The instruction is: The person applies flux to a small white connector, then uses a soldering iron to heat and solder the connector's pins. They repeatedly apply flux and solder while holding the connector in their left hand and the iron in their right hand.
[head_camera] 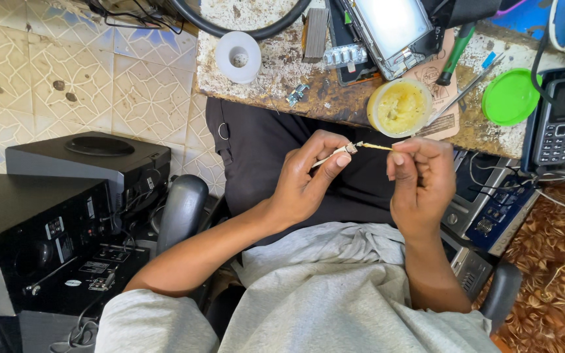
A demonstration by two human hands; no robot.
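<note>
At frame centre, the left hand (305, 176) pinches a thin white cable with a metal tip (336, 153); the right hand (421, 176) grips its frayed yellowish wire strands (375, 146), below a round tub of yellow paste (399, 107) on the worn table (335, 101).

On the far bench (263, 85), the paste tub (399, 106) sits between a tape roll (238, 57) to the left and a lid (511, 97) and phone (555, 119) to the right, speakers (40, 222) stand near left, and both hands (361, 173) meet before the tub.

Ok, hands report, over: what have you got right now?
Left hand pinching a small white cable plug. Right hand pinching its bare wire strands. Open tub of yellow paste just beyond. Nothing blocking.
</note>
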